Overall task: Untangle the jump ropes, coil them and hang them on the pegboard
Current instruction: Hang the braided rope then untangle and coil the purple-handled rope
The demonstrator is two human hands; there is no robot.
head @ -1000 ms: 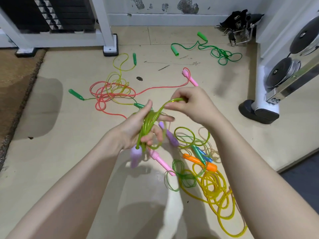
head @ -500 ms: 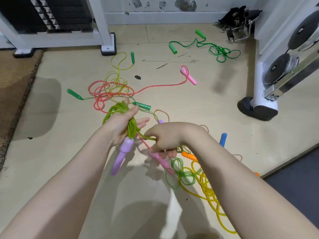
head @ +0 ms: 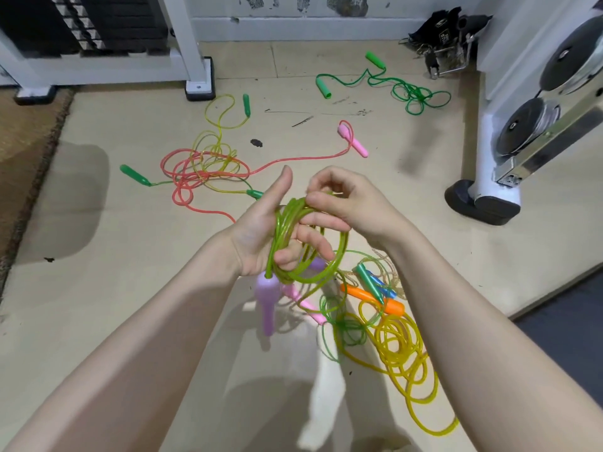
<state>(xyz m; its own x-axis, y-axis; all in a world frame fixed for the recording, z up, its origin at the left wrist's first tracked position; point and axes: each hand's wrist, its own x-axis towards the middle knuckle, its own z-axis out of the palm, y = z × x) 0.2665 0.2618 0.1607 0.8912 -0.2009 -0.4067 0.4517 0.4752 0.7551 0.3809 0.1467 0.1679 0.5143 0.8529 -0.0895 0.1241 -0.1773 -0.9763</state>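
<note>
Both hands (head: pixel 257 236) (head: pixel 352 203) grip the coiled lime rope (head: pixel 293 243).

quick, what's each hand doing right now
Left hand: holds the coiled lime-green rope, fingers curled through the loops.
Right hand: pinches the same rope at the coil's top.

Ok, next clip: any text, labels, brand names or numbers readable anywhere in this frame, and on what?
None can be read.
Black bag against the back wall: small white marks, perhaps a logo, too small and blurred to read.
Weight plates on the white machine at right: no legible numbers.
Jump rope handles, such as the purple handle below the left hand: no print visible.
</note>
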